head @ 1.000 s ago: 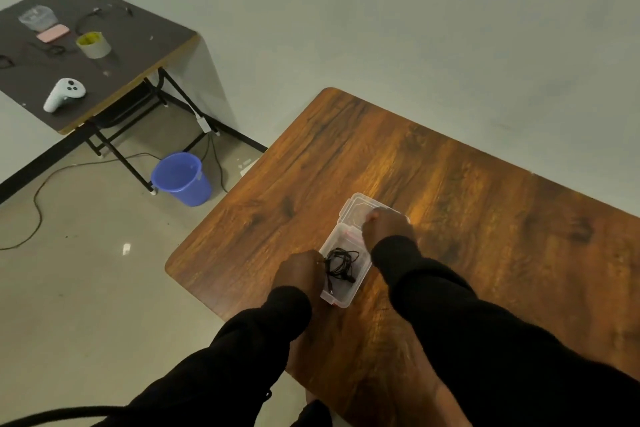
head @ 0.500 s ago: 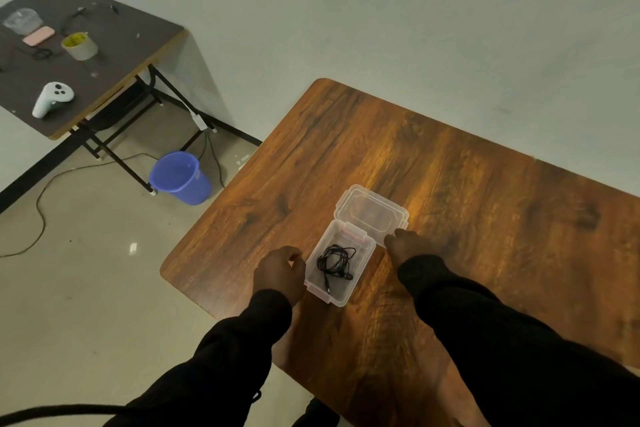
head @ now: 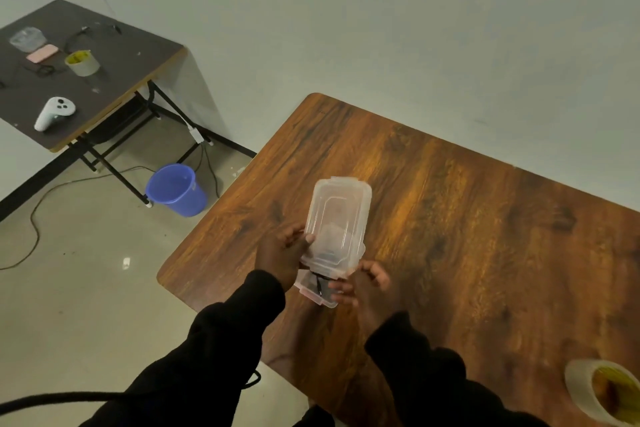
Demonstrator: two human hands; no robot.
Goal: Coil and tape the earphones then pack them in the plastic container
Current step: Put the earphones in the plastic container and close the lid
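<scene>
Since the earlier frame the left hand [head: 282, 255] has pinched the lid [head: 337, 218] half-closed over the earphones [head: 320, 284], right hand [head: 363, 284] loosely spread beside; latching remains.

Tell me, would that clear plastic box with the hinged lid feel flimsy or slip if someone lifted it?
The plastic container is probably light: thin, see-through walls with only earphones inside. Its lid, half raised on a hinge, would likely flap if tilted. The glossy plastic may be slippery, so the left hand and right hand flank it.
</scene>
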